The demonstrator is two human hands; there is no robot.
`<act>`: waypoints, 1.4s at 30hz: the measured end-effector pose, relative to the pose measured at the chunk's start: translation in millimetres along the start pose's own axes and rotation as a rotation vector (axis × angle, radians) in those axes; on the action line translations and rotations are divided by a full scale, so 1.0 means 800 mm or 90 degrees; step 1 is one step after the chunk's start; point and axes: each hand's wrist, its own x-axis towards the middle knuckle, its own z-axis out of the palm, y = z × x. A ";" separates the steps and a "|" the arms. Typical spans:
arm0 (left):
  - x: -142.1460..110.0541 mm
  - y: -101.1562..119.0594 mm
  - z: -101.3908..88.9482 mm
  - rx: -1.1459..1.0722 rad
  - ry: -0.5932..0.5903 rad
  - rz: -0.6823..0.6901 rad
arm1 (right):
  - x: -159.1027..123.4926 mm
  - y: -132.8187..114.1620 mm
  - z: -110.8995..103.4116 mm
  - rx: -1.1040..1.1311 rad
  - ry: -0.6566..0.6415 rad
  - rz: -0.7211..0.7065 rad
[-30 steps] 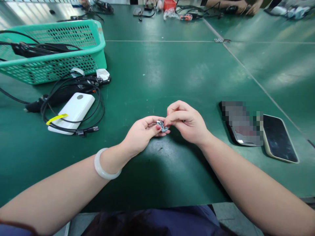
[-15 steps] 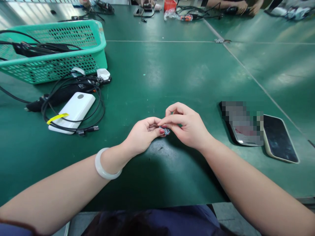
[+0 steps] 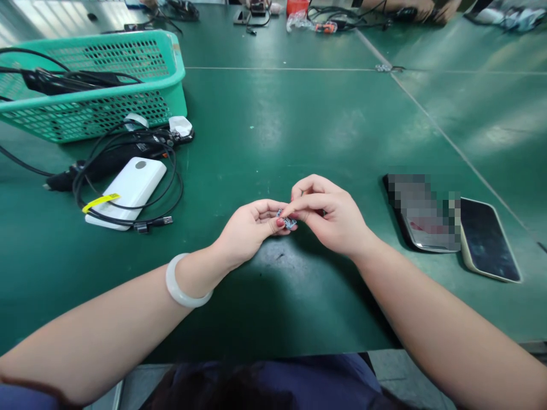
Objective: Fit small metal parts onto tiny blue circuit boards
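A small blue-and-white patterned piece (image 3: 290, 223), its kind too small to make out, is pinched between the thumb and fingers of my left hand (image 3: 252, 228). Close on its right, my right hand (image 3: 331, 213) has thumb and index finger pressed together at the upper edge of the piece. Those fingertips partly cover it, and whether they grip the piece itself is hard to see. Both hands are just above the green table (image 3: 273, 136), near its front edge. A white bangle (image 3: 173, 282) circles my left wrist.
To the left lie a white power bank (image 3: 139, 182) with a coiled black cable, a black device (image 3: 115, 156) and a green basket (image 3: 171, 85) of cables. Two phones (image 3: 421, 216) (image 3: 491, 239) rest at the right. Another person's hands (image 3: 431, 10), cables and a red container (image 3: 297, 7) are across the table.
My right hand has shifted slightly up and right, and more of the patterned piece shows between the hands. My left hand keeps its pinch. The view has tilted slightly.
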 end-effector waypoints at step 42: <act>0.012 -0.010 -0.011 -0.044 0.188 0.102 | 0.002 0.026 0.003 -0.288 -0.115 0.203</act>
